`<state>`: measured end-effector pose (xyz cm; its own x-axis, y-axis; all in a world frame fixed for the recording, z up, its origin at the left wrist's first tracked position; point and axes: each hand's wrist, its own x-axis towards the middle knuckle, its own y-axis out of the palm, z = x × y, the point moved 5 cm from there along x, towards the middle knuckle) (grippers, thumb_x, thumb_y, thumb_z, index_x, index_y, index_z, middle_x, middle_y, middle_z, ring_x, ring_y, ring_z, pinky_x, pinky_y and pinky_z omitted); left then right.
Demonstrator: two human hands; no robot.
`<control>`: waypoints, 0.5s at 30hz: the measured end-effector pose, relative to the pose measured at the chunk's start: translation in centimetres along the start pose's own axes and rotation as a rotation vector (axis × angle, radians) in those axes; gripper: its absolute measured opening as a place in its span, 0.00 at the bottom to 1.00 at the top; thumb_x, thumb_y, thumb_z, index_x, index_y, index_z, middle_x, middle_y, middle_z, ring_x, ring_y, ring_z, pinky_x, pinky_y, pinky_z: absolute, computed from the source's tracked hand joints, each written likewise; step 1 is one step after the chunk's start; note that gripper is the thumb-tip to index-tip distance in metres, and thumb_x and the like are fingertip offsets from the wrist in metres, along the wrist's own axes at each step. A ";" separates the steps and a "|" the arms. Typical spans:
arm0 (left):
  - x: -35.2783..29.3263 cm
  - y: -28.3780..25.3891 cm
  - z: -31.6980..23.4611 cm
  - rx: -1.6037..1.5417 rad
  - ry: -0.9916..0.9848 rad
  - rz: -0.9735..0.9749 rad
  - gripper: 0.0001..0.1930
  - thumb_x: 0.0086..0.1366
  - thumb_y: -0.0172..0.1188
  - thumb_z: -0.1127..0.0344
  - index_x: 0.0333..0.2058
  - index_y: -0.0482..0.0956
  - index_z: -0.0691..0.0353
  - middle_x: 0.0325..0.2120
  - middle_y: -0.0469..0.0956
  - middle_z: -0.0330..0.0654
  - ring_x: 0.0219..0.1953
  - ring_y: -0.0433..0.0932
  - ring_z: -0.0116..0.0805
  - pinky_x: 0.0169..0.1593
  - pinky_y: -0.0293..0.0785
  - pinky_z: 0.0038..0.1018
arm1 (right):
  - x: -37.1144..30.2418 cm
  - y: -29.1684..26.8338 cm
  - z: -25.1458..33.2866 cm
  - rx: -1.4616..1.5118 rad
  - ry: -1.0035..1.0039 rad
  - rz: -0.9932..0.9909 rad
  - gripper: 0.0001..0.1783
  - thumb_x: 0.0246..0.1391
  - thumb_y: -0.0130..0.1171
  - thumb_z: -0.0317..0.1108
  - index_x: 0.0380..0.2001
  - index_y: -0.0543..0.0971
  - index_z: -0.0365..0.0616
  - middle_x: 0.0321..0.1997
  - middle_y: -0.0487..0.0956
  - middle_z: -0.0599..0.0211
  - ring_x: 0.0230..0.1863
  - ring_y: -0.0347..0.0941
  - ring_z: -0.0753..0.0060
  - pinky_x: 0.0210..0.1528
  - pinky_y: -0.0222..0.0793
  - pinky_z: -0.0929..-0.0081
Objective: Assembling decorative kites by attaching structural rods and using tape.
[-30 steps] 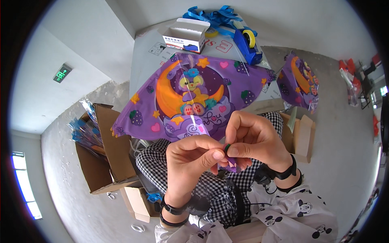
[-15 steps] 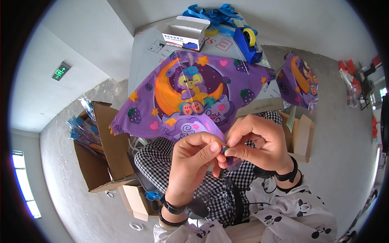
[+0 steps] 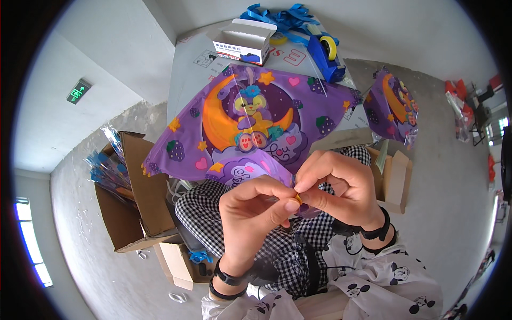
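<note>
A purple kite [image 3: 250,128], printed with a rabbit on an orange crescent moon, spreads from the table's near edge down over my lap. Its near tip narrows into my fingers. My left hand [image 3: 245,208] pinches that tip between thumb and forefinger, the other fingers curled below. Right beside it, my right hand [image 3: 341,186] pinches the same tip, its fingertips almost touching the left ones. A small yellow-orange bit shows between the fingertips; the rest of what they grip is hidden.
On the grey table [image 3: 186,80] are an open white box [image 3: 240,53], a blue tape dispenser [image 3: 326,64] and blue ribbons [image 3: 290,18]. Another purple kite [image 3: 392,106] hangs at the right. Left stands a cardboard box [image 3: 144,186] of packaged kites; smaller boxes [image 3: 397,181] lie lower.
My left hand has shifted slightly left and its thumb has moved lower. A yellow-orange bit now shows between the fingertips where a green bit showed before. The kite's near part has shifted slightly.
</note>
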<state>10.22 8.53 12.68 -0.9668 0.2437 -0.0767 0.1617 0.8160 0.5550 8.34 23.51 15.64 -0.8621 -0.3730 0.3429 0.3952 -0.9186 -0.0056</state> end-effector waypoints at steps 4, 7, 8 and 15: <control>-0.3 -0.2 -0.8 0.250 0.186 -0.057 0.08 0.53 0.65 0.82 0.33 0.81 0.71 0.30 0.80 0.41 0.31 0.77 0.24 0.32 0.75 0.17 | 0.0 0.1 0.3 -0.088 0.006 -0.042 0.06 0.52 0.60 0.20 0.34 0.78 0.37 0.33 0.78 0.65 0.32 0.76 0.76 0.33 0.73 0.80; -0.3 -0.4 -0.9 0.322 0.227 -0.076 0.07 0.52 0.65 0.82 0.32 0.81 0.71 0.31 0.80 0.41 0.32 0.77 0.24 0.33 0.75 0.16 | 0.1 0.1 0.9 -0.163 -0.022 -0.028 0.07 0.51 0.59 0.20 0.35 0.78 0.37 0.33 0.78 0.64 0.30 0.75 0.77 0.31 0.72 0.80; -0.3 -0.5 -1.0 0.326 0.244 -0.078 0.07 0.52 0.65 0.82 0.32 0.80 0.71 0.30 0.80 0.41 0.32 0.77 0.24 0.32 0.74 0.17 | 0.2 0.2 1.2 -0.197 -0.055 -0.008 0.07 0.51 0.58 0.19 0.36 0.79 0.37 0.32 0.78 0.64 0.29 0.74 0.77 0.30 0.71 0.81; -0.2 -0.5 -1.2 0.415 0.265 -0.091 0.08 0.50 0.65 0.82 0.31 0.80 0.70 0.30 0.79 0.39 0.31 0.77 0.23 0.31 0.74 0.17 | 0.4 0.6 1.9 -0.299 -0.093 0.003 0.09 0.51 0.58 0.18 0.37 0.80 0.37 0.32 0.78 0.64 0.27 0.73 0.77 0.28 0.69 0.80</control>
<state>10.14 7.47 13.43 -0.9890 0.0643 0.1329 0.0873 0.9806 0.1754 8.79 23.09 17.61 -0.8230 -0.3752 0.4265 0.2752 -0.9202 -0.2784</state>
